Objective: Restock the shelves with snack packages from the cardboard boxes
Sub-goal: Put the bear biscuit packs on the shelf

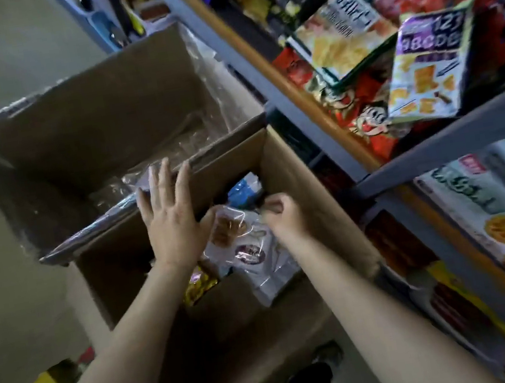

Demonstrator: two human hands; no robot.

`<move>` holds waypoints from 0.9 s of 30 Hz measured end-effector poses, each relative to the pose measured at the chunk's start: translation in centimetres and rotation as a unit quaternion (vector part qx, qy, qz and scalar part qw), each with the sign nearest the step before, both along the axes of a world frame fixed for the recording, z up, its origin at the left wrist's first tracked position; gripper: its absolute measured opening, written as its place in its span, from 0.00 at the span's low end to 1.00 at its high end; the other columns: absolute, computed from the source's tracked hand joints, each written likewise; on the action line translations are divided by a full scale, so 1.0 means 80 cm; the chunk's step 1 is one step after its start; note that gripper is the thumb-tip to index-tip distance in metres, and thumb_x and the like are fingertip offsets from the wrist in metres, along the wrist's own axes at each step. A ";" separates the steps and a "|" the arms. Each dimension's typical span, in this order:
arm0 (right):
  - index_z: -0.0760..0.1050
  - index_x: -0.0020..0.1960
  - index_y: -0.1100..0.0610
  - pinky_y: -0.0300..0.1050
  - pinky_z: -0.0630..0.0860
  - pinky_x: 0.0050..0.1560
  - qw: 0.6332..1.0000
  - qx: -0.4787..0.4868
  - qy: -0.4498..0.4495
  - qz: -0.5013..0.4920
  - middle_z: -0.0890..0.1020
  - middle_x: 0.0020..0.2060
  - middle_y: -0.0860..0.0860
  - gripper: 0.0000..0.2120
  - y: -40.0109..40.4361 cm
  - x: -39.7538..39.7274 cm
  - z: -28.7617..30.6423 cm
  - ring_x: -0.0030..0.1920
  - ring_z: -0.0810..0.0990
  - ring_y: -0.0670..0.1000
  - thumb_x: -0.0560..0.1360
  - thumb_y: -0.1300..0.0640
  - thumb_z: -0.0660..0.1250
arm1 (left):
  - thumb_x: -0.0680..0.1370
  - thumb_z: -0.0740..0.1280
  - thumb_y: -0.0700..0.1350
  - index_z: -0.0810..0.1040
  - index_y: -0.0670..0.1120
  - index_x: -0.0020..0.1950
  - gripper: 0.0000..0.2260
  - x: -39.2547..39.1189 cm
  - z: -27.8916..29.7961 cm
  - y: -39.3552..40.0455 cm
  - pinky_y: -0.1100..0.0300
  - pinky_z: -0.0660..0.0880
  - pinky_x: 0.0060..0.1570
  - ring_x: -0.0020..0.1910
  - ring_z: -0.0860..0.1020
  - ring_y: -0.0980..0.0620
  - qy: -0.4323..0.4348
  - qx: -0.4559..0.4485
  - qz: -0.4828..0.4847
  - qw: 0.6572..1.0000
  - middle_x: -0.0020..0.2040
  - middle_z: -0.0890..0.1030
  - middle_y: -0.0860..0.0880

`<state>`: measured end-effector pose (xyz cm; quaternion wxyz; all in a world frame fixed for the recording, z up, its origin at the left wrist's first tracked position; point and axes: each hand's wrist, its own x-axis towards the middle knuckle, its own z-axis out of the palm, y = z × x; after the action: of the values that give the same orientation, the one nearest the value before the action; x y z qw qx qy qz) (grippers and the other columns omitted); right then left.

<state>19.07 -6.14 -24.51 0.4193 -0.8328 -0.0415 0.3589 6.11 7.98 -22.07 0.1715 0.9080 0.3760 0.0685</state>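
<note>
Head view: right hand [282,216] pinches glossy crinkled snack package [255,254].

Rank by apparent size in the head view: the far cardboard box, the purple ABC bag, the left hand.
1. Far cardboard box
2. Purple ABC bag and left hand: look alike, and nearness differs, so unranked.

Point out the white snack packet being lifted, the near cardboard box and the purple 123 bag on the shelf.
white snack packet [248,252]: head view, clear front panel.
near cardboard box [304,189]: head view, right inner wall.
purple 123 bag [434,67]: head view, printed front.
</note>
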 end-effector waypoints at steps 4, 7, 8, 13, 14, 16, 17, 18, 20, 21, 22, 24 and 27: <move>0.67 0.74 0.56 0.41 0.70 0.61 0.997 -0.067 -0.023 0.035 0.75 0.66 0.55 0.30 0.061 0.022 -0.068 0.65 0.75 0.54 0.74 0.64 0.72 | 0.76 0.67 0.60 0.49 0.47 0.83 0.42 -0.005 -0.052 0.019 0.40 0.39 0.78 0.82 0.49 0.42 0.054 0.069 -0.035 0.996 0.83 0.53 0.42; 0.58 0.78 0.58 0.46 0.67 0.67 0.992 -0.094 -0.052 0.059 0.67 0.70 0.60 0.45 0.082 0.036 -0.105 0.69 0.70 0.59 0.68 0.57 0.80 | 0.77 0.66 0.61 0.46 0.47 0.83 0.44 -0.006 -0.068 0.022 0.44 0.32 0.76 0.81 0.48 0.41 0.063 0.110 -0.046 0.991 0.82 0.52 0.42; 0.55 0.78 0.58 0.47 0.67 0.66 0.990 -0.101 -0.059 0.074 0.66 0.71 0.60 0.50 0.086 0.036 -0.116 0.70 0.69 0.60 0.66 0.54 0.81 | 0.76 0.67 0.61 0.46 0.47 0.83 0.44 -0.005 -0.072 0.024 0.45 0.31 0.75 0.81 0.49 0.41 0.068 0.123 -0.045 0.989 0.82 0.53 0.42; 0.45 0.81 0.53 0.54 0.74 0.57 0.966 -0.172 -0.162 0.101 0.64 0.71 0.58 0.56 0.097 0.025 -0.156 0.66 0.73 0.59 0.67 0.49 0.80 | 0.76 0.65 0.64 0.48 0.46 0.83 0.44 -0.003 -0.086 0.028 0.43 0.37 0.76 0.80 0.53 0.40 0.073 0.179 -0.053 0.980 0.81 0.56 0.41; 0.47 0.80 0.53 0.55 0.75 0.58 0.963 -0.175 -0.180 0.098 0.65 0.71 0.58 0.54 0.097 0.023 -0.159 0.66 0.73 0.59 0.68 0.50 0.80 | 0.76 0.65 0.64 0.48 0.46 0.83 0.44 -0.003 -0.087 0.028 0.42 0.39 0.76 0.80 0.53 0.40 0.074 0.184 -0.056 0.979 0.81 0.57 0.41; 0.50 0.80 0.55 0.56 0.76 0.61 0.969 -0.153 -0.180 0.067 0.66 0.72 0.57 0.52 0.093 0.022 -0.159 0.68 0.72 0.59 0.67 0.55 0.80 | 0.76 0.65 0.64 0.48 0.46 0.83 0.44 -0.004 -0.087 0.027 0.42 0.39 0.76 0.80 0.52 0.40 0.075 0.178 -0.055 0.980 0.81 0.56 0.41; 0.50 0.79 0.54 0.56 0.76 0.63 0.974 -0.134 -0.177 0.045 0.66 0.72 0.57 0.51 0.089 0.022 -0.156 0.69 0.72 0.59 0.67 0.57 0.80 | 0.76 0.65 0.64 0.48 0.46 0.83 0.44 -0.004 -0.085 0.027 0.42 0.39 0.76 0.80 0.51 0.40 0.076 0.171 -0.052 0.981 0.82 0.55 0.41; 0.51 0.79 0.54 0.55 0.76 0.64 0.978 -0.112 -0.173 0.025 0.67 0.72 0.56 0.51 0.084 0.021 -0.147 0.69 0.72 0.59 0.67 0.58 0.80 | 0.76 0.65 0.64 0.47 0.46 0.83 0.45 -0.004 -0.082 0.027 0.42 0.38 0.76 0.80 0.51 0.40 0.078 0.161 -0.051 0.983 0.82 0.54 0.41; 0.52 0.78 0.53 0.53 0.76 0.65 0.986 -0.058 -0.159 -0.006 0.69 0.71 0.54 0.49 0.073 0.018 -0.120 0.68 0.73 0.55 0.67 0.61 0.79 | 0.76 0.64 0.64 0.45 0.46 0.83 0.45 -0.004 -0.074 0.027 0.42 0.37 0.76 0.80 0.50 0.40 0.088 0.137 -0.054 0.985 0.82 0.52 0.41; 0.53 0.78 0.52 0.52 0.76 0.65 0.988 -0.035 -0.152 -0.016 0.70 0.71 0.54 0.49 0.066 0.015 -0.102 0.68 0.74 0.54 0.67 0.61 0.79 | 0.76 0.64 0.64 0.45 0.46 0.83 0.45 -0.004 -0.068 0.026 0.42 0.37 0.76 0.81 0.49 0.39 0.092 0.122 -0.055 0.987 0.82 0.52 0.41; 0.54 0.77 0.54 0.50 0.77 0.64 0.988 -0.018 -0.152 -0.020 0.72 0.69 0.54 0.47 0.059 0.011 -0.081 0.66 0.76 0.53 0.67 0.61 0.79 | 0.76 0.64 0.63 0.45 0.46 0.83 0.45 -0.004 -0.061 0.024 0.41 0.37 0.76 0.81 0.49 0.39 0.096 0.103 -0.055 0.989 0.82 0.51 0.41; 0.59 0.71 0.58 0.44 0.79 0.57 0.984 0.024 -0.176 -0.008 0.75 0.64 0.56 0.41 0.040 0.006 -0.035 0.61 0.79 0.52 0.66 0.60 0.80 | 0.76 0.63 0.62 0.47 0.46 0.83 0.43 -0.003 -0.042 0.020 0.40 0.38 0.77 0.81 0.48 0.40 0.095 0.051 -0.047 0.993 0.82 0.52 0.42; 0.65 0.63 0.55 0.39 0.80 0.51 0.981 0.127 -0.149 0.012 0.78 0.57 0.52 0.34 0.001 0.005 0.047 0.56 0.81 0.48 0.65 0.61 0.81 | 0.80 0.61 0.63 0.55 0.48 0.82 0.36 0.003 0.007 0.010 0.41 0.39 0.78 0.82 0.48 0.44 0.058 -0.077 -0.010 0.995 0.82 0.55 0.44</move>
<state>19.50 -6.02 -20.74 0.5064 -0.8165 -0.1581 0.2278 6.33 8.75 -21.54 0.2195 0.8984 0.3801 -0.0157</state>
